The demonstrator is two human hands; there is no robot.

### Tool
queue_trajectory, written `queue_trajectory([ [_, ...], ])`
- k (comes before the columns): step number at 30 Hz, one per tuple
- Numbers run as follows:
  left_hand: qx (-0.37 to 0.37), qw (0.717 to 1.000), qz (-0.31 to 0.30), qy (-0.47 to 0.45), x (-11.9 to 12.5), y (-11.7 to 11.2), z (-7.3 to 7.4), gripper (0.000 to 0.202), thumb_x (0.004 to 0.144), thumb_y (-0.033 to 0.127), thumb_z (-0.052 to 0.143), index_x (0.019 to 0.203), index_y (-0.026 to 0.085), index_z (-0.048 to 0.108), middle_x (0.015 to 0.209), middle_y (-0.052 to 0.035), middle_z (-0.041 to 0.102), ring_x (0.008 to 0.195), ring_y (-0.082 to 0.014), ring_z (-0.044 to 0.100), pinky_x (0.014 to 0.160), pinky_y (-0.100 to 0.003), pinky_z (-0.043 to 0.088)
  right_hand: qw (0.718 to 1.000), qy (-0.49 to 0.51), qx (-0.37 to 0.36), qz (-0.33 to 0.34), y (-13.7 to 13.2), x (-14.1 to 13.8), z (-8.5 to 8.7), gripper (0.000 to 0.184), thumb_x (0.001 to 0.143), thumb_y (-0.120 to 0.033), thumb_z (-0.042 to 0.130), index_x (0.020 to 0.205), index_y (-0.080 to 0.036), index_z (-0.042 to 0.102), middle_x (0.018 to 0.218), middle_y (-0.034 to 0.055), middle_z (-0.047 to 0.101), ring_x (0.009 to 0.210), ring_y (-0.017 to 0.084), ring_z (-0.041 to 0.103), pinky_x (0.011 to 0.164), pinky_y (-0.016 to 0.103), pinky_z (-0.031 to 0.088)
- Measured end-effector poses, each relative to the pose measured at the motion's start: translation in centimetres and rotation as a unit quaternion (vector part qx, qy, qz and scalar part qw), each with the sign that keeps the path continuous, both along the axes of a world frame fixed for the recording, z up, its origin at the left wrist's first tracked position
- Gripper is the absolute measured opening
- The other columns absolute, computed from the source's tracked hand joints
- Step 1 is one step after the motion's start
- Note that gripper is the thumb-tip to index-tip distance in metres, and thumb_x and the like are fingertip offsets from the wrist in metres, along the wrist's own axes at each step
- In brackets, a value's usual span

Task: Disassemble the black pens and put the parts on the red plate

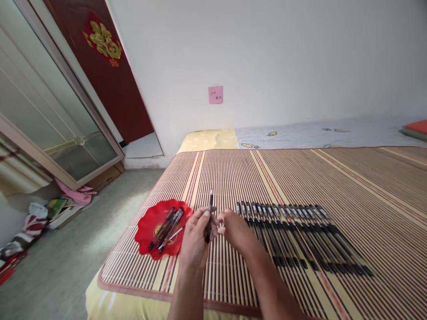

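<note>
A black pen (pixel 211 201) stands nearly upright in my left hand (pixel 197 238), its pointed metal tip showing above my closed fingers. Close beside it, to the right, is my right hand (pixel 235 229), its thumb and fingers curled together in a pinch; whatever lies between them is too small to name. Left of my hands sits a red scalloped plate (pixel 144 238) with several black pens (pixel 171 224) and a thin white stick-like piece in it. On the right, a long row of black capped pens (pixel 290 235) lies side by side.
A striped bamboo mat (pixel 227 173) covers the bed. A pink note (pixel 215 94) is stuck to the white wall. At the left are a glass-panelled wardrobe door (pixel 63 102), a dark red door (pixel 110 89) and piled cloth on the floor. A red folded item (pixel 416 128) lies far right.
</note>
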State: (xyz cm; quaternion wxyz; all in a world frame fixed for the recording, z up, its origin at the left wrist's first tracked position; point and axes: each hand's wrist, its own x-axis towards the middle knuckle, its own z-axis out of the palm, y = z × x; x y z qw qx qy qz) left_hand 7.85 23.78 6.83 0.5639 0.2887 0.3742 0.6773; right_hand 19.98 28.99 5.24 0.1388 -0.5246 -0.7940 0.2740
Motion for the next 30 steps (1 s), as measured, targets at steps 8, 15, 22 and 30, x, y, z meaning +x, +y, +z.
queue_trajectory([
  [8,-0.012,1.0,-0.01,-0.003,0.3,-0.1,0.2,0.044,0.069,0.037,0.092,0.098,0.013,0.07,0.067,-0.0004,0.069,0.048,-0.0061,0.052,0.045,-0.015,0.034,1.0,-0.008,0.029,-0.002,0.6,0.5,0.0,0.019,0.077,0.003,0.064,0.079,-0.016,0.067,0.1,0.0111,0.07,0.096,0.022,0.064,0.077,0.029,0.039],
  [15,-0.008,1.0,-0.002,0.017,0.2,0.0,-0.1,0.044,0.068,0.036,0.093,0.098,0.014,0.07,0.07,0.0002,0.069,0.049,-0.0046,0.052,0.047,-0.014,0.034,0.977,0.21,0.013,-0.034,0.9,1.8,1.6,0.006,0.092,-0.016,0.059,0.089,-0.02,0.062,0.084,0.0036,0.07,0.079,0.019,0.065,0.07,0.029,0.045],
  [22,-0.01,0.998,-0.013,0.054,0.4,-0.1,0.0,0.042,0.069,0.037,0.092,0.097,0.015,0.071,0.069,0.0014,0.068,0.049,-0.0041,0.05,0.049,-0.016,0.034,0.852,0.511,0.003,-0.112,1.6,5.0,3.0,0.028,0.083,-0.042,0.078,0.097,-0.02,0.071,0.08,0.0005,0.065,0.068,0.014,0.058,0.059,0.026,0.045],
  [30,0.011,0.991,-0.029,0.131,1.0,0.1,-0.5,0.037,0.072,0.038,0.089,0.097,0.015,0.073,0.068,0.0005,0.067,0.053,-0.0064,0.05,0.05,-0.018,0.035,0.829,0.554,0.008,-0.074,1.3,5.8,3.5,0.024,0.087,-0.04,0.076,0.101,-0.021,0.073,0.079,-0.0008,0.063,0.068,0.011,0.055,0.06,0.024,0.047],
])
